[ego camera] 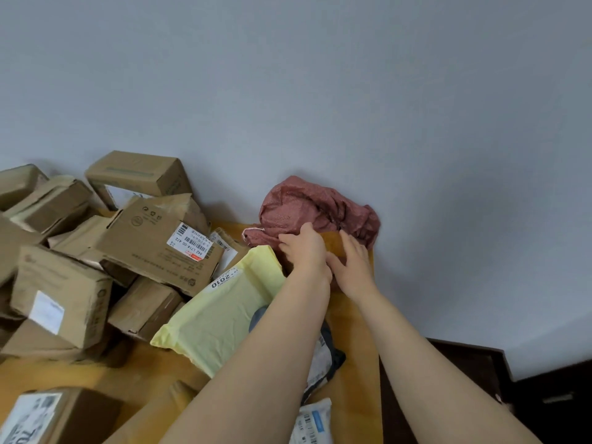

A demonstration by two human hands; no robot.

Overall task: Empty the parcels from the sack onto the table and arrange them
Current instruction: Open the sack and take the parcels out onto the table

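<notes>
The crumpled red sack (307,206) lies against the wall at the back of the yellow table (355,331). Just in front of it is a small brown box (333,241), mostly hidden by my hands. My left hand (304,248) grips the box's left side with curled fingers, its thumb touching the sack. My right hand (352,267) lies on the box's right side with straight fingers. A pale yellow padded mailer (221,312) rests beside my left forearm. A heap of cardboard parcels (153,241) fills the table's left side.
A grey mailer (326,354) and a white mailer (314,424) lie under my left forearm. A labelled box (48,415) sits at the near left. The table's right edge drops to dark furniture (480,373). The wall stands close behind.
</notes>
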